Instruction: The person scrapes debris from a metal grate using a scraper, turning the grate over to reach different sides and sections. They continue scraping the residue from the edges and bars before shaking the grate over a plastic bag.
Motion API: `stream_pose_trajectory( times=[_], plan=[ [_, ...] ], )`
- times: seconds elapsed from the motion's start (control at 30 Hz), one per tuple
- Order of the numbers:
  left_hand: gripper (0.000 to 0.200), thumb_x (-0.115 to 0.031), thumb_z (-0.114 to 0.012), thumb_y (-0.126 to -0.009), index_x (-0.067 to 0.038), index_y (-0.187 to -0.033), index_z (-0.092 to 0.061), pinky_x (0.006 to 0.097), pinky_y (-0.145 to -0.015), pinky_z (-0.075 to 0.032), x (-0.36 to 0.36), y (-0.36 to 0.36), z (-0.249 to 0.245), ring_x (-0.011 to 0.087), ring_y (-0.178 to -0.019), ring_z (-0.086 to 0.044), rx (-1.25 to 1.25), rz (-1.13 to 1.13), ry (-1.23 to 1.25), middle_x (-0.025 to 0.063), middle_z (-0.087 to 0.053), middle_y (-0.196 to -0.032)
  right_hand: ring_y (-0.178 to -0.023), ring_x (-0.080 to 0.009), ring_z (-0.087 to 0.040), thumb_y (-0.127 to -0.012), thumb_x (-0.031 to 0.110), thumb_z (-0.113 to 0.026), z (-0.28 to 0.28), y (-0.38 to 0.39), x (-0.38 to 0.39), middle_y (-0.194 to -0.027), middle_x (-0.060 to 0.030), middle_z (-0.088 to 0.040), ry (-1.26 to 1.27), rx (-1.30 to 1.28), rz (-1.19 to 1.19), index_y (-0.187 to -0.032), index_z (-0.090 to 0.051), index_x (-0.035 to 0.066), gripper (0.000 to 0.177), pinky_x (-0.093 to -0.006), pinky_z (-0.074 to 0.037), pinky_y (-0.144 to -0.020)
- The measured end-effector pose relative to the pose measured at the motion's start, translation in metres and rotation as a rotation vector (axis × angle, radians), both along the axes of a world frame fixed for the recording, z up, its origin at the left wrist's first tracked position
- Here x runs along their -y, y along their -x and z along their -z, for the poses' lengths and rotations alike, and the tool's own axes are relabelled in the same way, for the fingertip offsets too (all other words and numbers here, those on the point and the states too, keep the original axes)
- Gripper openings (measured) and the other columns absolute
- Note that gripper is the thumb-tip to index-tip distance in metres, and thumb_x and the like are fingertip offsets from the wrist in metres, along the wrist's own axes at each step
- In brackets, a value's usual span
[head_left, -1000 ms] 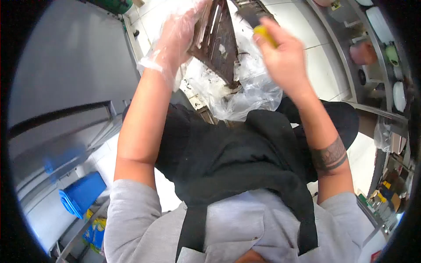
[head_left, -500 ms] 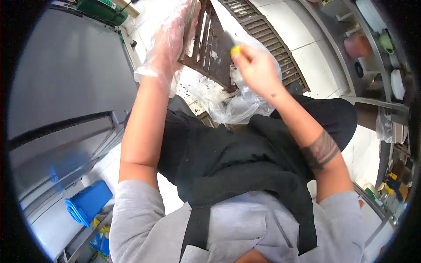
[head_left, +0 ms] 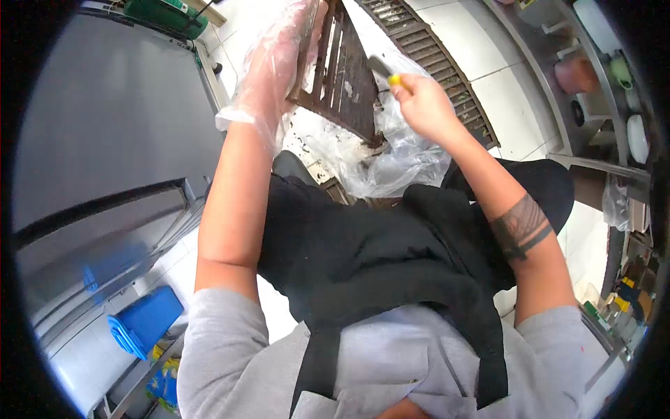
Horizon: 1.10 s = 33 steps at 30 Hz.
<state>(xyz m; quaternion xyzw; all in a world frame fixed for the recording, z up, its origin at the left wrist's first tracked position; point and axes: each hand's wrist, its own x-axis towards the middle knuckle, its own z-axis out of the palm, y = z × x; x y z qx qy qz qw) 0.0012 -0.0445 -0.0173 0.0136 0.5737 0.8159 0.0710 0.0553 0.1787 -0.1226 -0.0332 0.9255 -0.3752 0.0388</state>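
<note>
Left hand [head_left: 283,52] grips grate [head_left: 351,87]; right hand [head_left: 427,108] grips scraper [head_left: 393,79], long axis pointing up-left

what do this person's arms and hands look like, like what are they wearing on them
Both arms have short grey sleeves. The left hand wears a loose, clear plastic glove with a baggy cuff past the wrist; the right hand is ungloved. The right forearm carries a dark, patterned tattoo.

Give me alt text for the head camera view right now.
A gloved left hand holds a dirty slatted grate at a slant; the bare right hand grips a yellow-handled tool near the grate's edge. Crumpled clear plastic and another grate lie nearby.
</note>
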Motion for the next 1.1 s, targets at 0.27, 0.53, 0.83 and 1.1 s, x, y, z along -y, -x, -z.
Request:
stream_pose_trajectory(
  times=[0.27, 0.53, 0.83, 1.1],
  plan=[
    [0.044, -0.032, -0.063, -0.104, -0.002, -0.136, -0.059, 0.0277, -0.091, -0.056, 0.006, 0.002, 0.008, 0.0151, -0.113, -0.067, 0.124, -0.02, 0.083, 0.0101, -0.068, -0.13, -0.064, -0.0055, -0.055, -0.1, 0.029, -0.067, -0.051, 0.069, 0.044, -0.078, 0.0022, -0.066, 0.74, -0.135, 0.076, -0.102, -0.074, 0.005, 0.025, -0.0233, -0.044, -0.058],
    [0.076, -0.021, -0.071, -0.097, -0.002, -0.16, -0.032, 0.0273, -0.086, -0.05, 0.003, -0.001, 0.003, 0.0115, -0.101, -0.06, 0.028, 0.114, 0.203, 0.0041, -0.063, -0.119, -0.06, -0.0217, -0.055, -0.096, 0.032, -0.069, -0.032, 0.084, 0.075, -0.064, -0.0152, -0.061, 0.673, -0.3, 0.307, -0.083, -0.069, -0.002, 0.037, -0.0397, -0.045, -0.062],
    [0.079, -0.023, -0.068, -0.101, -0.005, -0.164, -0.025, 0.0297, -0.079, -0.056, -0.01, -0.005, -0.005, 0.0144, -0.105, -0.062, -0.005, 0.144, 0.272, 0.0089, -0.056, -0.138, -0.063, -0.012, -0.054, -0.098, 0.038, -0.068, -0.034, 0.091, 0.069, -0.063, -0.0109, -0.061, 0.64, -0.363, 0.324, -0.087, -0.073, -0.004, 0.044, -0.0357, -0.047, -0.062],
    [0.061, -0.036, -0.053, -0.11, -0.013, -0.163, -0.034, 0.031, -0.089, -0.053, -0.025, -0.015, -0.034, 0.0117, -0.102, -0.058, 0.043, 0.075, 0.419, 0.0054, -0.063, -0.124, -0.06, -0.0051, -0.045, -0.099, 0.023, -0.068, -0.036, 0.055, 0.083, -0.062, 0.0032, -0.054, 1.027, -0.265, 0.324, -0.076, -0.067, -0.001, 0.034, -0.0284, -0.036, -0.054]
  ],
)
